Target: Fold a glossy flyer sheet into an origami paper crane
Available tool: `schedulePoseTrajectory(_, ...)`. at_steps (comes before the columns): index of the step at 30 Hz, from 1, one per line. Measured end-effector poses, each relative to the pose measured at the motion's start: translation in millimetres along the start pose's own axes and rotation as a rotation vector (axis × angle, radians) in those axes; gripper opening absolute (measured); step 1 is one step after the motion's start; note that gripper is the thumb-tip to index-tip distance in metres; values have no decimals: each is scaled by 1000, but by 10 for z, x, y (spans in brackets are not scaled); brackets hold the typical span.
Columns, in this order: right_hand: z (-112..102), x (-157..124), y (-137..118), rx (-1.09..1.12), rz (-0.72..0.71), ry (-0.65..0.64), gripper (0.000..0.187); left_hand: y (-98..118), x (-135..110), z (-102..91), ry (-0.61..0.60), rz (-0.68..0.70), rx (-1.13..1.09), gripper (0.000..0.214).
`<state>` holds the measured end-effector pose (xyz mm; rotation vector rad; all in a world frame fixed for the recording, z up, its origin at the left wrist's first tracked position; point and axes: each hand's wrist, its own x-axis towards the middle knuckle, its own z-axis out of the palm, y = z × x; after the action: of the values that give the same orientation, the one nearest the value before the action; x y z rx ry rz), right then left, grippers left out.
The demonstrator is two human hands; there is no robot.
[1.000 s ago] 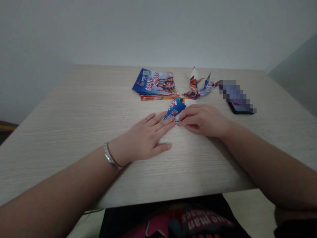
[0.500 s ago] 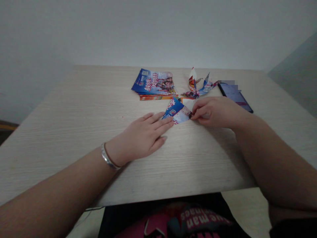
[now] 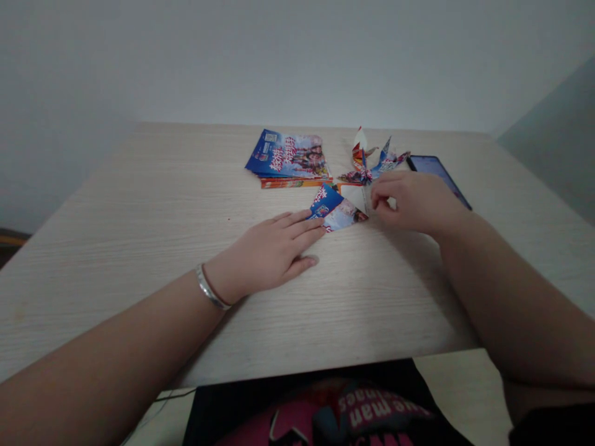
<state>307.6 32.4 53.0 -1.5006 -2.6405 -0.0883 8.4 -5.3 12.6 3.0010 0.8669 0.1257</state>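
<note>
A folded piece of printed blue and white paper (image 3: 338, 209) lies flat on the light wooden table (image 3: 162, 204). My left hand (image 3: 267, 254) lies flat with its fingers stretched out, the fingertips pressing the paper's left corner. My right hand (image 3: 413, 201) sits just right of the paper with its fingers curled in. Its fingertips are at the paper's right edge; whether they pinch it I cannot make out. A silver bracelet (image 3: 209, 290) circles my left wrist.
A stack of printed leaflets (image 3: 288, 158) lies behind the paper. A finished paper crane (image 3: 372, 162) stands to their right, and a dark phone (image 3: 439, 176) lies beyond my right hand. The near table edge runs above my lap.
My right hand slid rightward off the folded paper, uncovering more of it and the phone. My left hand stayed pressing the paper's left corner.
</note>
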Motion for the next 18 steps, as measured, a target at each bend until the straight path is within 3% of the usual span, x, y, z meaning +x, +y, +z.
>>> schedulePoseTrajectory(2, 31, 24, -111, 54, -19, 114, 21, -15, 18, -8, 21, -7, -11, 54)
schedulePoseTrajectory(3, 64, 39, -168, 128, -94, 138, 20, -22, 29, -14, 29, -18, -11, 51)
schedulePoseTrajectory(7, 262, 116, -377, 237, -353, 36, 25, -48, 77, -29, 56, -89, 41, 34)
schedulePoseTrajectory(8, 309, 134, -421, 250, -388, 74, 22, -54, 87, -28, 62, -106, 61, 32)
schedulePoseTrajectory(13, 385, 163, -570, 89, -369, 153, 23, -67, 112, -31, 79, -140, 131, 27)
schedulePoseTrajectory(18, 337, 131, -611, 114, -351, 197, 23, -25, 108, -72, 67, -170, 188, 23)
